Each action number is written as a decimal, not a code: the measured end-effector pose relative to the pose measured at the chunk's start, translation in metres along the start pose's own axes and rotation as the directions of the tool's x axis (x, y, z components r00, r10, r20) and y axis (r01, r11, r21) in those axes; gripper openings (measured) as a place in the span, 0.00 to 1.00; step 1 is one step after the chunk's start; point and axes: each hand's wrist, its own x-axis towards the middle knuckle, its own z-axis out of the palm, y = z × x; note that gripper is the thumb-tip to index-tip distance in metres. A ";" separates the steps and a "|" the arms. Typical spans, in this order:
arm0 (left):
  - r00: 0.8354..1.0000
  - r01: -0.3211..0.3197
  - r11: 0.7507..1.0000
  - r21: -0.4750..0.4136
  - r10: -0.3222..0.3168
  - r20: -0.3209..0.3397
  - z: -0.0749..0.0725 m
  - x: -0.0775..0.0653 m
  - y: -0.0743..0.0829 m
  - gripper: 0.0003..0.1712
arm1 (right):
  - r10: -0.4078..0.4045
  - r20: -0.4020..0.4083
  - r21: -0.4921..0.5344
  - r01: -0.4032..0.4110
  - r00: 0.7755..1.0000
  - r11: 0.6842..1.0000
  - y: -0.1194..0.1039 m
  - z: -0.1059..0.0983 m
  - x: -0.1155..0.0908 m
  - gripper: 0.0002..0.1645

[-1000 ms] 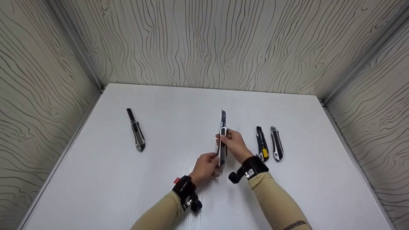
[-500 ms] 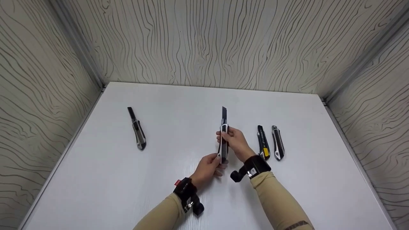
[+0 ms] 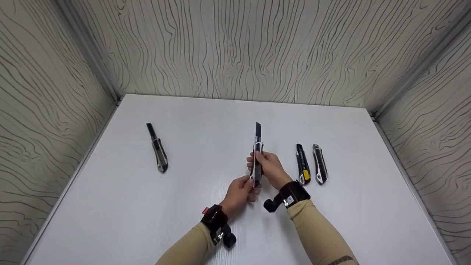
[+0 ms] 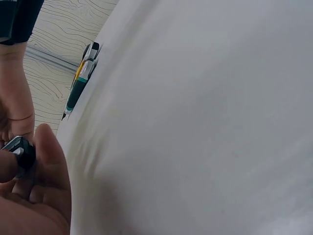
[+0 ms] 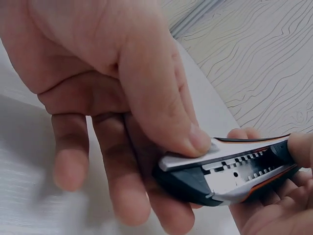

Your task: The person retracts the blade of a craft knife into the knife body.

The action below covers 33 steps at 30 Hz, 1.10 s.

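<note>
A snap-off utility knife [image 3: 258, 146] with a silver and black handle is held between both hands, its dark blade [image 3: 258, 130] extended and pointing away. My left hand [image 3: 237, 194] pinches its butt end, thumb on top and fingers below; the right wrist view shows this thumb [image 5: 171, 117] close up on the silver edge. Farther along the handle my right hand [image 3: 272, 167] grips it, fingers behind and thumb over the slider. Orange lines and a toothed slot mark the handle [image 5: 239, 169] there. In the left wrist view, fingers mostly cover the knife's end [image 4: 22, 149].
Right of the hands, a black-and-yellow utility knife [image 3: 303, 163] and a silver-black utility knife [image 3: 320, 164] lie side by side. Another utility knife [image 3: 157, 149] lies at the left, blade out. Patterned panels [image 3: 235, 48] enclose the white table [image 3: 198, 147] at back and sides.
The held knife has risen slightly in the head view, away from me. My right hand has shifted a little lower on the handle over the last half second.
</note>
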 end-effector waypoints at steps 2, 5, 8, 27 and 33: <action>1.000 0.007 1.000 -0.006 -0.007 -0.010 0.001 0.000 0.000 0.18 | -0.014 -0.008 -0.005 0.014 1.000 1.000 0.000 0.001 -0.001 0.20; 1.000 0.014 1.000 -0.010 -0.015 -0.024 0.002 0.000 0.000 0.18 | -0.026 -0.022 -0.011 0.026 0.999 1.000 0.000 0.001 -0.001 0.20; 0.999 0.012 1.000 0.008 -0.012 -0.034 0.003 0.000 0.000 0.18 | -0.033 -0.029 -0.033 0.032 0.999 0.999 -0.001 0.001 -0.001 0.21; 0.998 -0.001 0.996 0.086 0.005 -0.055 0.003 0.000 0.003 0.19 | -0.050 -0.021 -0.062 0.048 0.999 0.997 0.000 0.002 0.000 0.20; 0.998 0.002 0.996 0.089 0.003 -0.057 0.004 -0.001 0.005 0.18 | -0.040 -0.017 -0.071 0.039 0.999 0.997 -0.001 0.001 -0.001 0.20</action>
